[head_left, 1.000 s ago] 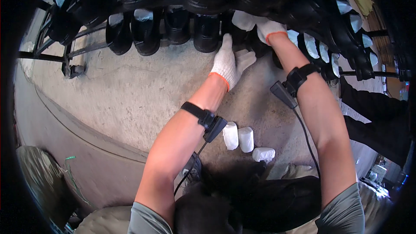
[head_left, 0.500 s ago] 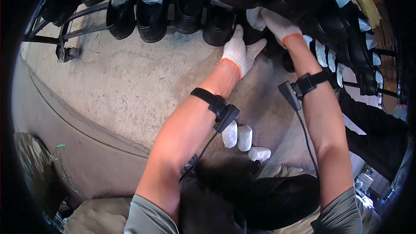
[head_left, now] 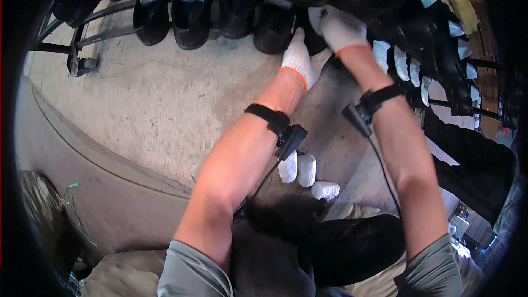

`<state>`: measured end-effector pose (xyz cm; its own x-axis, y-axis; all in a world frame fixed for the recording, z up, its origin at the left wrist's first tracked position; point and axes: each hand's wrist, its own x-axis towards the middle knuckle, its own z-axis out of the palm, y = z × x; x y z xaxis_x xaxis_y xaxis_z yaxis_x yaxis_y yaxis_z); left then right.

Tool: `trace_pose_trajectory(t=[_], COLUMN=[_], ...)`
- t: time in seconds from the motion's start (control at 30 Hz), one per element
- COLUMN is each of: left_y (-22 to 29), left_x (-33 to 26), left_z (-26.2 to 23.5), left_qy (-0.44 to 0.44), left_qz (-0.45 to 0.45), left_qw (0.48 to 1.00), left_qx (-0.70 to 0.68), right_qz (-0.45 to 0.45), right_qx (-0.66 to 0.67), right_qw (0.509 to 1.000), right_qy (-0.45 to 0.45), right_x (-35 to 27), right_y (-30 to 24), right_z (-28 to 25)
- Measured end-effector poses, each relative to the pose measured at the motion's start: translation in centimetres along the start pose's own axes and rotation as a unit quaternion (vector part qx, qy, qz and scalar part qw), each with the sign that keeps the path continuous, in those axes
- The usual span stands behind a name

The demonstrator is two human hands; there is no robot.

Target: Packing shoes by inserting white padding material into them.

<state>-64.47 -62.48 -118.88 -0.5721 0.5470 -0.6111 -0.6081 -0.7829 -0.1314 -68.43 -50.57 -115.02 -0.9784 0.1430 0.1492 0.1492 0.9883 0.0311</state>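
Observation:
Both my hands wear white knitted gloves with orange cuffs. My left hand (head_left: 301,61) is closed around the heel end of a black shoe (head_left: 312,39) on the rack, its fingers spread along the shoe's two sides. Just above it, my right hand (head_left: 342,26) is closed at the shoe's opening on a white wad of stuffing (head_left: 315,17), which is partly hidden by the fingers. Black shoes stand in a row to the left, each with white stuffing inside, among them one shoe (head_left: 191,19) near my left hand's side of the rack.
Three white wads (head_left: 306,170) lie on the concrete floor (head_left: 159,88) between my forearms. More stuffed shoes hang along the rack at the right, under a yellow wrapping (head_left: 462,3). A black metal rack frame (head_left: 74,52) stands at far left. Dark cloth (head_left: 467,159) is at right.
My right hand has moved a little left and down, closer over the shoe's opening. My left hand keeps its hold on the heel. The view has shifted slightly.

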Motion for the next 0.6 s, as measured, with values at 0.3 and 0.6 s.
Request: trace_pose_trajectory(t=[0.3,0.6], left_y=[-0.7,-0.5], left_x=[0.6,0.8], left_z=[-0.8,-0.1], left_qy=[-0.068,0.037], left_qz=[0.037,-0.015], left_qw=[0.997,0.999], left_qx=[-0.011,-0.011], right_qz=[-0.036,0.005], right_qx=[0.103,0.139], right_qw=[0.992,0.99], right_qy=[0.07,-0.033], right_x=[-2.3,1.3], right_y=[0.3,3.6], right_z=[-2.8,-0.5])
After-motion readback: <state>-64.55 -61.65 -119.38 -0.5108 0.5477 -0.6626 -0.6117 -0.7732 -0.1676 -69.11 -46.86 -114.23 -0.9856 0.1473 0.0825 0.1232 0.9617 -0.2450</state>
